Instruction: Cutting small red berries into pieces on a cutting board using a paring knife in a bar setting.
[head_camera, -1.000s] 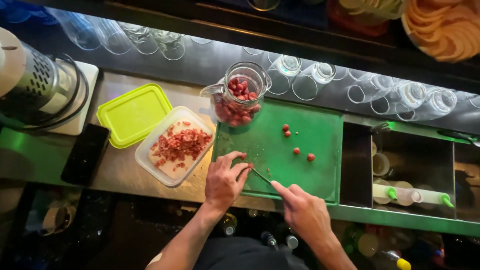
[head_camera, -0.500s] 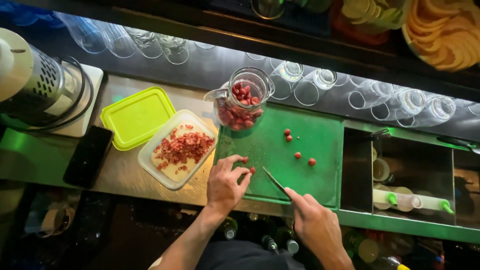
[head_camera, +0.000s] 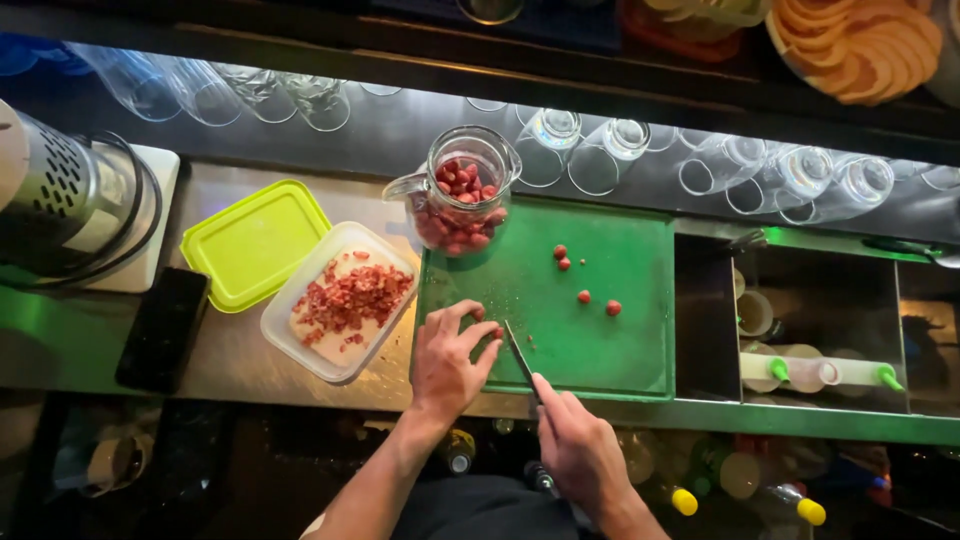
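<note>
My left hand rests on the near left part of a green cutting board, its fingers curled over a small red fruit piece. My right hand grips a knife whose blade points toward the left hand's fingertips. Several small red fruits lie loose in the board's middle. A glass jug with more red fruit stands at the board's far left corner. A clear plastic tub of chopped red pieces sits left of the board.
A yellow-green lid lies beside the tub. A dark phone and a metal appliance sit at the left. Upturned glasses line the back. A recessed well on the right holds squeeze bottles with green tips.
The knife blade has drawn closer to my left fingers. Both hands stay at the board's near left edge; the view has shifted slightly.
</note>
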